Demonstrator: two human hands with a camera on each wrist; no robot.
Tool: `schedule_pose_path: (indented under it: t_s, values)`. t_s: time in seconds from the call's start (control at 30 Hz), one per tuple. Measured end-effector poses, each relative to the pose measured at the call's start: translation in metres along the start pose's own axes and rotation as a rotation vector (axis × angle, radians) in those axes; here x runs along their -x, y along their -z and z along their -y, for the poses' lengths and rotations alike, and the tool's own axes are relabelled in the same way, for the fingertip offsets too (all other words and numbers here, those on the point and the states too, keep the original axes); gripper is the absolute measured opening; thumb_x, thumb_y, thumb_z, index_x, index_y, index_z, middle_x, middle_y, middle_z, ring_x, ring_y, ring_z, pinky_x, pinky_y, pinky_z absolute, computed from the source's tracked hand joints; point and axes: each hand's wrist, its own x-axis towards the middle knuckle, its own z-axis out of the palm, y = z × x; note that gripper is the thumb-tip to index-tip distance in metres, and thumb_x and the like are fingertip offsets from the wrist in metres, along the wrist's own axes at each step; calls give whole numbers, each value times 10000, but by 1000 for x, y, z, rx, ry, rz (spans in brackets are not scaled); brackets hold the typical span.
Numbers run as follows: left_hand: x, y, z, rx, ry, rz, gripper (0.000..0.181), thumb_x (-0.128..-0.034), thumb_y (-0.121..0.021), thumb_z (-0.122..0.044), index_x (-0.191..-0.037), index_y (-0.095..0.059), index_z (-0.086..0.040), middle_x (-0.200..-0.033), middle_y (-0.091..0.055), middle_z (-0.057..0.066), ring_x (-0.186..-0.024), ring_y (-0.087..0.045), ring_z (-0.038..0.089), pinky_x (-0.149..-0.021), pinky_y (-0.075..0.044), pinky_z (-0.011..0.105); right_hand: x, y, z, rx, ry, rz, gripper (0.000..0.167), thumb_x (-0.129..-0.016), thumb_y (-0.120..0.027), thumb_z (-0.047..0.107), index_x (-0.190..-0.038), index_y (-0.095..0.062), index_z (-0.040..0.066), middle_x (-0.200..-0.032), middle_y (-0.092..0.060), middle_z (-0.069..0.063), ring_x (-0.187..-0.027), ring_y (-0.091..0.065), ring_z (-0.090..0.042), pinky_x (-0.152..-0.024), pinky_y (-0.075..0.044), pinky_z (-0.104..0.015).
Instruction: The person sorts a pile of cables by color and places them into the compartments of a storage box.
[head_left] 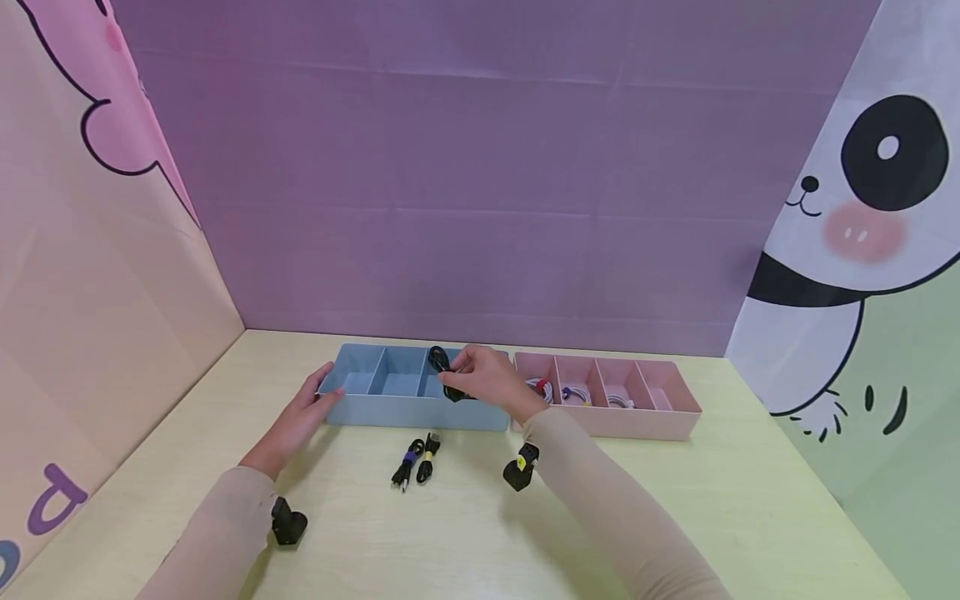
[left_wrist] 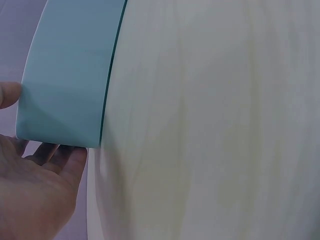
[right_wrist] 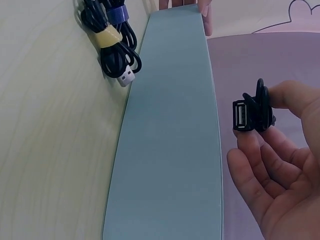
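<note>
My right hand point(head_left: 491, 379) pinches a bundled black USB cable point(head_left: 439, 359) between thumb and fingers, above the blue divided box point(head_left: 420, 411). In the right wrist view a USB socket end of the cable point(right_wrist: 252, 114) faces the camera. At the box's left end, my left hand point(head_left: 303, 410) grips the corner, thumb on one side and fingers against the end wall. Two black cable bundles lie on the table in front of the box, one with a purple tie point(head_left: 410, 457) and one with a yellow tie point(head_left: 427, 457).
A pink divided box point(head_left: 637, 423) stands right beside the blue one. White cable bundles point(head_left: 575, 395) lie in several of its compartments. Behind both boxes rises a purple backdrop point(head_left: 480, 208); the pale wooden table point(head_left: 420, 550) extends toward me.
</note>
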Motion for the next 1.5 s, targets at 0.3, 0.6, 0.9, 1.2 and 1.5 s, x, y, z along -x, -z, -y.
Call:
schedule_pose_path:
  t_s: [0.3,0.6,0.9,1.2,1.5]
  values:
    - [1,0,-1,7,-2,-1,797,-1060,-442,-462,-1620,11,-121,-1656,27,215,-1473,-99,494,-1146,-142,665,-6,-3,1,41,2,-21,269,-912,-743,378,-1022,-654,149,-958,-669,20,-753,-652,-152,-724,-550,-344]
    - [0,0,0,2,-1,-2,805,-1053,-433,-495,-1622,7,-133,-1658,24,207,-1477,-90,488,-1149,-120,667,-9,-4,2,80,-8,-27,270,-918,-739,370,-1019,-649,136,-967,-670,9,-771,-637,-145,-719,-552,-344]
    - [-1,1,1,12,-1,-1,813,-1049,-436,-510,-1623,5,-141,-1661,23,196,-1483,-80,477,-1147,-108,673,-15,-5,-1,90,-15,-34,279,-917,-738,384,-1013,-653,135,-988,-670,2,-830,-632,-153,-746,-555,-355]
    - [0,1,-1,10,11,4,815,-1048,-431,-513,-1623,15,-145,-1663,34,189,-1487,-51,474,-1144,-90,682,-17,-6,-1,105,-27,-40,285,-914,-743,375,-1014,-655,123,-992,-670,-12,-848,-632,-167,-755,-557,-353]
    - [0,1,-2,0,17,4,807,-1059,-428,-479,-1619,36,-129,-1656,55,208,-1485,-32,481,-1138,-83,690,-17,-6,-2,113,-18,-41,248,-930,-728,358,-993,-653,130,-969,-653,-4,-821,-613,-161,-741,-550,-351]
